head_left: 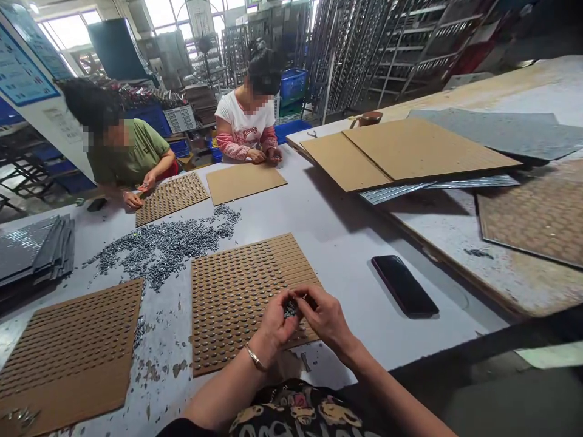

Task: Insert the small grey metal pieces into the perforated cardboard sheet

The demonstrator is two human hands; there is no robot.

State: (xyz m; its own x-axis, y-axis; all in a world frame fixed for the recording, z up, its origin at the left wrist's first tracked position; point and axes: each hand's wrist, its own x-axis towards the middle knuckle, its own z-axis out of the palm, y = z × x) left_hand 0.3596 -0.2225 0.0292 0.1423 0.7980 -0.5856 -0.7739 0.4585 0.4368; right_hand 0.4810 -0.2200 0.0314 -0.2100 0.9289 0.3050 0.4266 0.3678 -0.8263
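The left hand [272, 323] is cupped, palm up, with fingers curled around a small heap of metal pieces [290, 309]. A bracelet [255, 357] sits on that wrist. The right hand [324, 309] is half closed, with thumb and fingertips drawn together at the heap in the left palm; whether a piece is pinched between them cannot be told.

Both hands are over the near right part of a grooved board [297, 258], which lies at the near edge of the bench [346, 243]. Rows of pieces cover the left and middle of this board; the grooves along its right edge are bare. Contact between hands and board cannot be confirmed.

A loose pile of pieces [159, 243] spreads beyond the board's far left corner. A second board [86, 397], also set with rows, lies at the near left corner of the bench, a bare strip along its near edge. A phone [404, 285] lies near the bench's near right corner.

At the far edge, a co-worker in a green shirt [148, 145] has both hands at the left edge of a filled board [202, 189]. A co-worker in a white top [241, 121] works over the far edge of a plain board [246, 184].
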